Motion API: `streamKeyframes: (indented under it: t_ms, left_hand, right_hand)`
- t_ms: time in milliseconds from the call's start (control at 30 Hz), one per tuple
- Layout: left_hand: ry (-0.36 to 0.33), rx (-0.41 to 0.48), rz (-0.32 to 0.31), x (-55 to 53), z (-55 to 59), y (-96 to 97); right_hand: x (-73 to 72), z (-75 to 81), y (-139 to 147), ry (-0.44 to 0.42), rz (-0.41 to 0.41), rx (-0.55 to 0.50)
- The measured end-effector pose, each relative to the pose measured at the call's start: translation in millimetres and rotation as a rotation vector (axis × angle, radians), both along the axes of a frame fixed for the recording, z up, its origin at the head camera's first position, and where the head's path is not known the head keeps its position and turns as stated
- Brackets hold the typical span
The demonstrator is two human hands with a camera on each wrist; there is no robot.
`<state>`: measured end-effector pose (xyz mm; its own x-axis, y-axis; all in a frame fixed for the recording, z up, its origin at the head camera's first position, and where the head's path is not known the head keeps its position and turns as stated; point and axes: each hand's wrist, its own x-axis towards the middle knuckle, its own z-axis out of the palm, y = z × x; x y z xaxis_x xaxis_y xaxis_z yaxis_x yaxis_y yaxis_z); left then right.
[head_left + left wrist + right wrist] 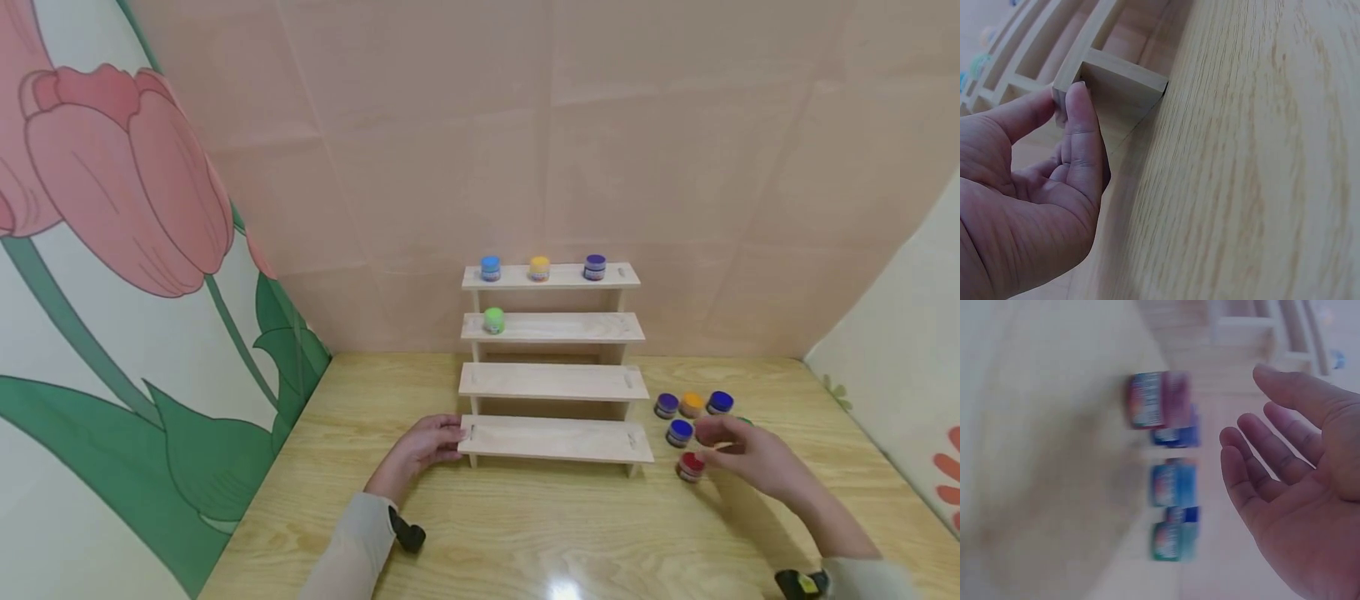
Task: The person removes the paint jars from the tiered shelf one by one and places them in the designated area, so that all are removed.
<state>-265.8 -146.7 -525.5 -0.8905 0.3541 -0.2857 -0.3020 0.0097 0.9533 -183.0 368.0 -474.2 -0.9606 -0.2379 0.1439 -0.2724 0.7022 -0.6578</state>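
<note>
The fetching of another paint jar appears to be the step in hand, while a four-tier wooden rack [553, 382] is steadied. The left end of its lowest shelf is pinched between thumb and fingers by the left hand [422, 446]. Nothing is held by the right hand [753, 457]; its fingers are loosely bent, with the thumb parted from them, near the red jar [690, 468], which stands upright on the surface [525, 533] to the rack's right.

Behind the red jar are grouped a blue jar [679, 433], a purple jar [666, 406], an orange jar [692, 405] and a dark blue jar [720, 402]; a light blue jar [1172, 484] and a green jar [1172, 541] are shown, blurred, in the right wrist view. Three jars are borne by the top shelf [562, 277] and one by the second, so the work is judged partly done.

For the next move, thumb and fingers would need to be closed round one jar, probably the red, without its neighbours being knocked.
</note>
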Motion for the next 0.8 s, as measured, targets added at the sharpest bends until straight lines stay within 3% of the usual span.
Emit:
streamKeyframes:
  t_ms: [167, 500, 800]
  left_hand:
    - [0.0, 0.001, 0.007, 0.0, 0.0, 0.0]
    - [-0.013, 0.008, 0.013, 1.0, -1.2, -0.2]
    - [-0.009, 0.015, 0.011, 0.2, -1.4, -0.4]
  right_hand:
    - [-2.3, 26.0, -10.0, 0.075, 0.004, 0.013]
    - [-13.7, 70.0, -48.5, 0.081, 0.006, 0.041]
    - [-32.6, 88.2, -84.0, 0.071, 0.023, -0.02]
